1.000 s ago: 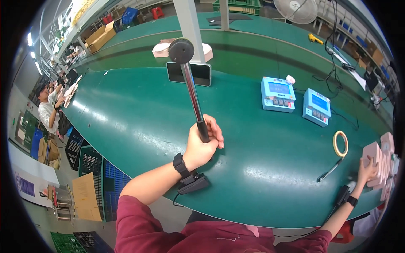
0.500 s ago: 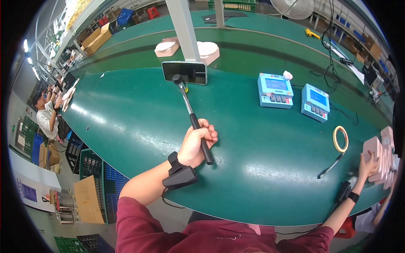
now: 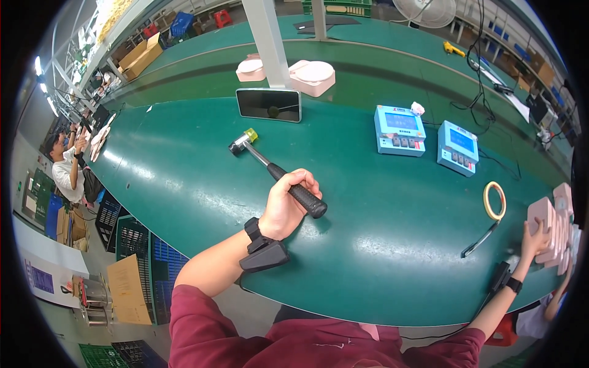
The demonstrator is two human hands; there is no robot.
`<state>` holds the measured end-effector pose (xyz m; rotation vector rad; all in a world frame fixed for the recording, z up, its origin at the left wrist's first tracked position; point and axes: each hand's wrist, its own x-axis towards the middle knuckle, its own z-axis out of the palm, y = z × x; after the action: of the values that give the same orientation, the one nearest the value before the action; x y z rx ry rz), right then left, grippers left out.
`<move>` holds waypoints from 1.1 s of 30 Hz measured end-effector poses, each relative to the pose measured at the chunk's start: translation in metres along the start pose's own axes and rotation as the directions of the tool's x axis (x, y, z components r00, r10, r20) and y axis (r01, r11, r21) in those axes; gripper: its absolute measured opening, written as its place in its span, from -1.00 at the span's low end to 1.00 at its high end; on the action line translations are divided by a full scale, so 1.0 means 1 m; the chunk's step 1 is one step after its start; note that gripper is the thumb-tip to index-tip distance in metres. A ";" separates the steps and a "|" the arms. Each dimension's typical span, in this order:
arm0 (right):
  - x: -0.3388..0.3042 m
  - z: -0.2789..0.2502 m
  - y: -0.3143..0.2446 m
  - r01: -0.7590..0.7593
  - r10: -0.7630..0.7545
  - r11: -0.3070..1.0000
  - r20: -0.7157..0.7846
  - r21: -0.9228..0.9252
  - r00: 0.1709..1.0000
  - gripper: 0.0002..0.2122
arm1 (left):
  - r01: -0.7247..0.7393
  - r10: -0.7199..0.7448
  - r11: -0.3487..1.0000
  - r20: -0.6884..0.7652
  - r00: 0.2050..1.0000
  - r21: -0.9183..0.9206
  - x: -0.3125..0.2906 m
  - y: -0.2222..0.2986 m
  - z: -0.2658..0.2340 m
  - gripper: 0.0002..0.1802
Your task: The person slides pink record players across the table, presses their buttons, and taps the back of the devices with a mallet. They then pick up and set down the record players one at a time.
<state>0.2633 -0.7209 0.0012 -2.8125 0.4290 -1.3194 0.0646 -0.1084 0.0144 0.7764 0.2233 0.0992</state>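
My left hand (image 3: 287,205) is wrapped round the black grip of a two-faced mallet (image 3: 261,158). The mallet's metal head points away and to the left, with one yellow face and one black face, above the green tabletop. A phone (image 3: 269,105) stands on its long edge just beyond the mallet head. At the far right, my right hand (image 3: 536,239) rests against a stack of pale pink cases (image 3: 540,211), its fingers apart on the nearest one. Both wrists wear black straps with a dark device.
Two light-blue meters (image 3: 400,130) with screens stand at the back right. A tape roll (image 3: 494,201) and a pen (image 3: 480,240) lie near the right hand. Pink round-topped cases (image 3: 313,77) sit on the green belt (image 3: 184,80) behind a grey post (image 3: 267,43). Co-workers are on both sides.
The mallet's head has swung down and left, away from the phone, while its handle end has tipped right and up. The pink cases on the belt have moved right. My right hand stays in place.
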 end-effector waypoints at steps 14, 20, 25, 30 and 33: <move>0.003 -0.006 -0.004 -0.029 0.029 1.000 0.092 0.005 0.995 -0.44 | -0.522 -0.327 0.536 0.733 0.596 0.663 -0.022 -0.013 0.028 -0.39; 0.010 -0.012 -0.017 0.039 -0.038 0.999 -0.038 0.007 0.999 -0.52 | -0.668 -0.386 0.471 0.816 0.431 0.576 -0.035 -0.025 0.038 -0.56; 0.018 -0.044 -0.112 0.372 -0.313 0.908 -0.280 0.193 0.908 -0.58 | -0.433 -0.339 0.545 0.661 0.669 0.718 -0.020 -0.042 0.043 -0.70; 0.039 -0.083 -0.298 0.592 -0.597 0.570 -0.208 0.570 0.775 -0.52 | -0.494 -0.298 0.496 0.674 0.676 0.714 -0.013 -0.054 0.059 -0.78; 0.059 -0.085 -0.395 0.728 -0.738 0.404 -0.274 0.553 0.617 -0.49 | -0.400 -0.306 0.612 0.671 0.676 0.682 -0.006 -0.053 0.058 -0.81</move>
<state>0.3311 -0.3463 0.1480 -2.3876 -1.2189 -1.1504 0.0727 -0.1870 0.0183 1.6812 -0.6259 -0.3085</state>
